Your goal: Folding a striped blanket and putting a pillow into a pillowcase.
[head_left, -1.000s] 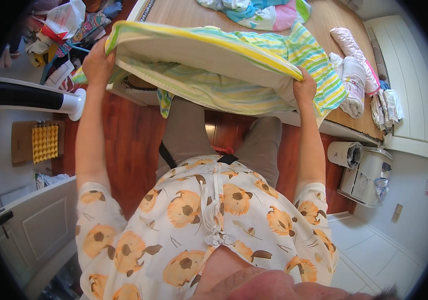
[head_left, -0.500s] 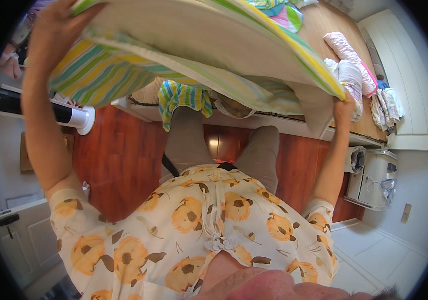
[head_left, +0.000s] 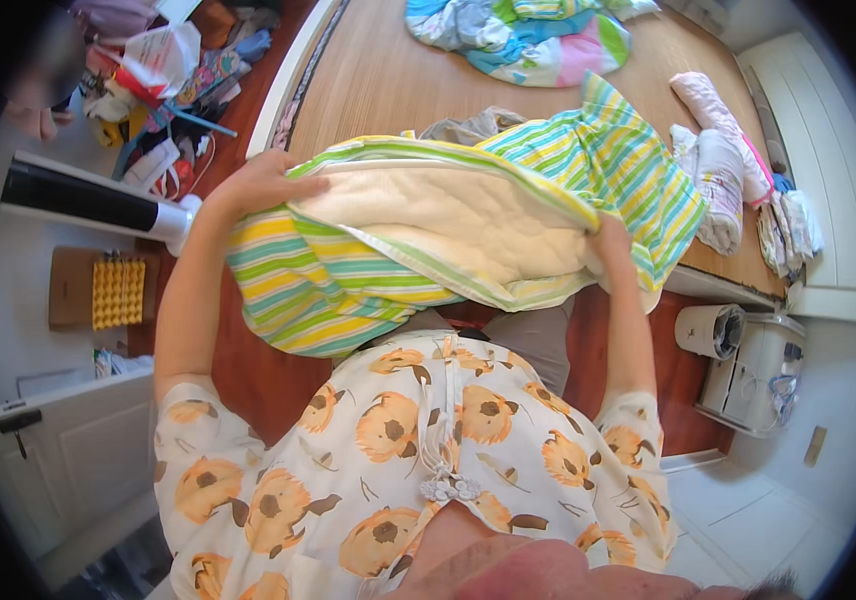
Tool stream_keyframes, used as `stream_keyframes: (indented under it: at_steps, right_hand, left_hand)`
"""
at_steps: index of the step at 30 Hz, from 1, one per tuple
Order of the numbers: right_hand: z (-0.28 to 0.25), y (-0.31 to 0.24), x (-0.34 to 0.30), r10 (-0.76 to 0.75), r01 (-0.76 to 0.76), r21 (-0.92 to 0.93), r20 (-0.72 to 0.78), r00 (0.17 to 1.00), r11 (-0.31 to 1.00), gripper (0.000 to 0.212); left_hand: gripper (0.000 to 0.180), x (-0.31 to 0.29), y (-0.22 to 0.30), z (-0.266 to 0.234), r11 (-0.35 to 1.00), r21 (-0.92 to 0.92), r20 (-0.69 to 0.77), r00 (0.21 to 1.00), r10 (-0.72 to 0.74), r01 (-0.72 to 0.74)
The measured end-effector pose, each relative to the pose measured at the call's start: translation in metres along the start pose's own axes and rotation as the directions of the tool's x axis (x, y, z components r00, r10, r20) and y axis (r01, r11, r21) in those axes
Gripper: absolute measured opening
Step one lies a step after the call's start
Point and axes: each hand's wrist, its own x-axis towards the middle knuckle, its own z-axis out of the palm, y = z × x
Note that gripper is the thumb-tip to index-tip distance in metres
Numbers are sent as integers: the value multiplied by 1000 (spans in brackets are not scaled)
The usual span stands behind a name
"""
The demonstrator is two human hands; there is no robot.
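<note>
Between my hands hangs a green, yellow, blue and white striped cloth cover (head_left: 308, 290), gaping along its top edge. Inside it shows a cream-white quilted padding (head_left: 468, 215). My left hand (head_left: 266, 184) is closed on the left end of the opening, thumb on the near side and fingers partly hidden by the cloth. At the opening's right end my right hand (head_left: 610, 246) grips the edge, its fingertips partly tucked out of sight. One striped part of the cover drapes away to the right over the wooden bed platform (head_left: 368, 95); the near part hangs over my lap.
Farther back on the platform lies a colourful bundle of bedding (head_left: 518, 45). Rolled white and pink bedding (head_left: 716, 185) lies at right. A waste bin (head_left: 708, 330) stands right of my legs, a black-and-white tower fan (head_left: 88, 205) at left, with a cluttered heap (head_left: 163, 90) behind it.
Both hands have come down and closer together, lowering the striped cover from high in front to my lap. Its opening now faces up, showing the padding.
</note>
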Motion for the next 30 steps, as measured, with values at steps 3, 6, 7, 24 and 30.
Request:
stream_keyframes:
  at_steps: [3, 6, 7, 24, 30]
  right_hand:
    - [-7, -55, -48, -194, 170, -125, -222, 956, 978, 49]
    - [-37, -105, -87, -321, 356, -8, -451, 833, 934, 49]
    - [-42, -114, -101, -346, 446, 104, -487, 802, 889, 47]
    - [93, 44, -99, -204, 221, -7, -419, 885, 975, 40]
    - [55, 49, -97, 92, 220, 485, -539, 837, 847, 49]
  left_hand:
    - [52, 5, -36, 10, 934, -314, 73, 985, -156, 171]
    - [55, -1, -57, 8, 797, -576, 43, 980, -196, 185]
    - [55, 0, -61, 10, 780, -610, -9, 982, -187, 143]
    - [21, -82, -14, -69, 907, 394, -739, 535, 410, -151]
    - [49, -142, -48, -113, 822, 563, -773, 295, 562, -90]
